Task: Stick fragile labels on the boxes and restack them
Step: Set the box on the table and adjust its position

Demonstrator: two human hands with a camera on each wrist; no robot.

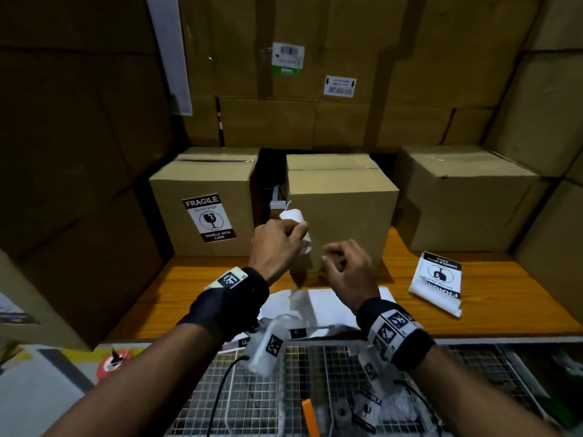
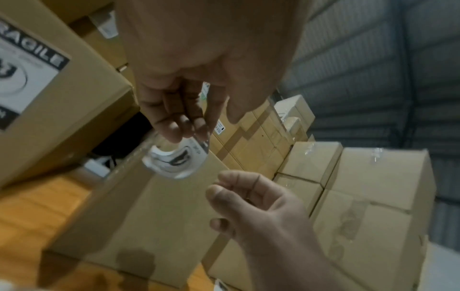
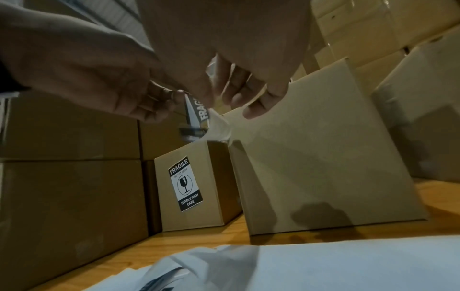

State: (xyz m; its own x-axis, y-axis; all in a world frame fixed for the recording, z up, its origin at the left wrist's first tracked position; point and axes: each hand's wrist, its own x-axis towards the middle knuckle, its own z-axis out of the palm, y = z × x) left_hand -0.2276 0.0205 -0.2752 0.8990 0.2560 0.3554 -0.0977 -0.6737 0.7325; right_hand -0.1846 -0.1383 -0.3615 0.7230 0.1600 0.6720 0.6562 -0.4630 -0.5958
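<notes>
Left hand (image 1: pixel 277 244) pinches curled fragile label (image 1: pixel 295 217) by the bare middle box (image 1: pixel 342 197), probably for sticking; right hand (image 1: pixel 347 263) hangs loose, holding nothing.

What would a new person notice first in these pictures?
First, the left hand, raised before the plain middle box, pinches a curled fragile label; the right hand hovers beside it with loosely curled fingers, holding nothing. Next, the bold black-and-white fragile sticker on the front of the left box. More label sheets lie on the wooden table to the right.
</notes>
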